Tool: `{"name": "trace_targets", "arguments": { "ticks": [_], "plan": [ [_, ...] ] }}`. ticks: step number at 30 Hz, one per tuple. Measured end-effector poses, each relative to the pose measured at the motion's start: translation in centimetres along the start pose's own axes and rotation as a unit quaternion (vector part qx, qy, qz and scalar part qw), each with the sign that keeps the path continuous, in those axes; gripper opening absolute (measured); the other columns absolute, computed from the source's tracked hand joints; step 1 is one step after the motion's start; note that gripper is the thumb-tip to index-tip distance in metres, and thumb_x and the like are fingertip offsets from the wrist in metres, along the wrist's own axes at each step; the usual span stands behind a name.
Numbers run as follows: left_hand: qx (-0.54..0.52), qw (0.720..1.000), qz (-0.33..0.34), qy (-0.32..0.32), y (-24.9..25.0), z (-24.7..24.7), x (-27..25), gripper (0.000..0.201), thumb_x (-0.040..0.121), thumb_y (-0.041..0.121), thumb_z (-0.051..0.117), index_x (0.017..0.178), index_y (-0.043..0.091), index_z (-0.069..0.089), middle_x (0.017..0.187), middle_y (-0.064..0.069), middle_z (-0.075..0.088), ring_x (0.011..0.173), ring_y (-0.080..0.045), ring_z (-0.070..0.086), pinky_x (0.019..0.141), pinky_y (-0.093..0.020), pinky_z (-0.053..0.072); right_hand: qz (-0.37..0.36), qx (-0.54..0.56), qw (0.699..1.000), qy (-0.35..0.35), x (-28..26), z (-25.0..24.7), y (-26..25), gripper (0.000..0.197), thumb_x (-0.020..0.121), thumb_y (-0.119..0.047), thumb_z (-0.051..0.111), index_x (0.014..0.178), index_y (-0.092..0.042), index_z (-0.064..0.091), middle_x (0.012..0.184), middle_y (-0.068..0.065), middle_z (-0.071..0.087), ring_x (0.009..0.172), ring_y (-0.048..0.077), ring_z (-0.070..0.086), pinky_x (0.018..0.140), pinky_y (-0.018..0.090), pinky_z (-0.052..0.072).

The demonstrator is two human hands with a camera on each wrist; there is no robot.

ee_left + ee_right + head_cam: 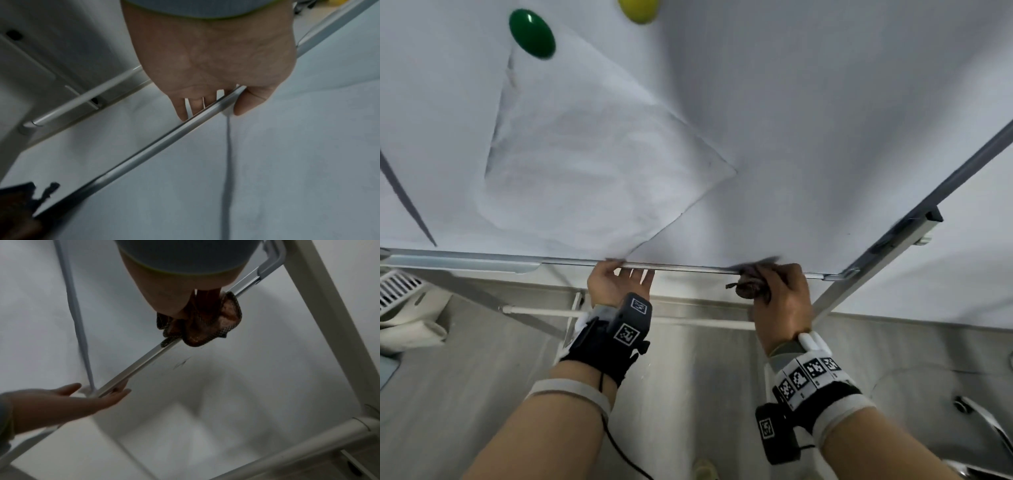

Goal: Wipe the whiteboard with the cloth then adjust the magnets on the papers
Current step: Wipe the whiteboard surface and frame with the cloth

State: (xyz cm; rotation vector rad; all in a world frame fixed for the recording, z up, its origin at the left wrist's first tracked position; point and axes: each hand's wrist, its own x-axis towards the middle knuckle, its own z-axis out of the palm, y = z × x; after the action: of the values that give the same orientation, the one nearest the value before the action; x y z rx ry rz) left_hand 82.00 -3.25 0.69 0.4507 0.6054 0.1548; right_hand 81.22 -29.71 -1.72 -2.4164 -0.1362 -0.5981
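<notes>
A white slatted basket (399, 291) sits at the far left, below the whiteboard's (825, 120) lower edge. On the board above, a green magnet (532, 33) pins the upper corner of a creased white paper (585, 154) that hangs skewed, its lowest corner reaching down to the metal frame rail (688, 266) along the board's bottom. A yellow magnet (638, 10) sits to the right of the green one, at the top edge of the head view, partly cut off.

Below the paper's lowest corner, the person's left hand (619, 282) meets the rail from underneath, its fingers (185, 107) reaching up behind the bar and its thumb (246, 104) lying on the board side, at the paper's corner; the left wrist view shows the rail running between thumb and fingers. The fingers look loosely extended, not clenched. Whether the thumb actually pins the paper cannot be told through the blur.

Farther right along the same rail, the right hand (780, 294) clutches a bunched brown patterned cloth (751, 286), fingers curled round it, and holds it against the frame rail near the board's lower right corner. Part of the cloth laps over the rail onto the board surface. The white stand leg (329, 321) rises just right of that hand, and the grey floor (482, 377) lies below both forearms.
</notes>
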Motion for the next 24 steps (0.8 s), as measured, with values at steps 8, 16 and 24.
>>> {"name": "trace_targets", "arguments": {
  "ticks": [8,16,24],
  "plan": [
    [0.021,0.998,-0.065,-0.018,2.4,0.0,0.4,0.094,0.074,0.087,0.039,0.138,0.02,0.053,0.138,-0.017,0.057,0.127,-0.043,0.054,0.108,-0.067,0.035,-0.162,0.077,0.981,-0.078,-0.6,3.0,-5.4,0.026,0.085,0.0,0.064,0.108,-0.006,0.075,0.11,0.011,0.068,0.11,0.021,0.059,0.101,0.004,0.037],
    [0.085,0.994,-0.067,0.015,1.1,2.0,0.6,0.108,0.068,0.096,0.027,0.146,0.023,0.042,0.148,-0.011,0.048,0.127,-0.036,0.053,0.114,-0.059,0.032,-0.213,0.044,0.973,-0.08,-1.3,2.5,-2.2,0.035,0.089,-0.008,0.048,0.114,-0.01,0.073,0.121,0.01,0.067,0.111,0.023,0.063,0.089,0.03,0.055],
    [0.101,0.993,-0.056,0.035,0.7,3.2,0.5,0.104,0.072,0.093,0.028,0.149,0.023,0.035,0.152,-0.01,0.043,0.132,-0.037,0.05,0.115,-0.06,0.029,-0.27,0.03,0.95,-0.157,-0.1,4.3,-1.7,0.045,0.079,0.003,0.061,0.12,-0.012,0.07,0.13,0.008,0.067,0.115,0.028,0.065,0.096,0.04,0.056]
  ]
}}
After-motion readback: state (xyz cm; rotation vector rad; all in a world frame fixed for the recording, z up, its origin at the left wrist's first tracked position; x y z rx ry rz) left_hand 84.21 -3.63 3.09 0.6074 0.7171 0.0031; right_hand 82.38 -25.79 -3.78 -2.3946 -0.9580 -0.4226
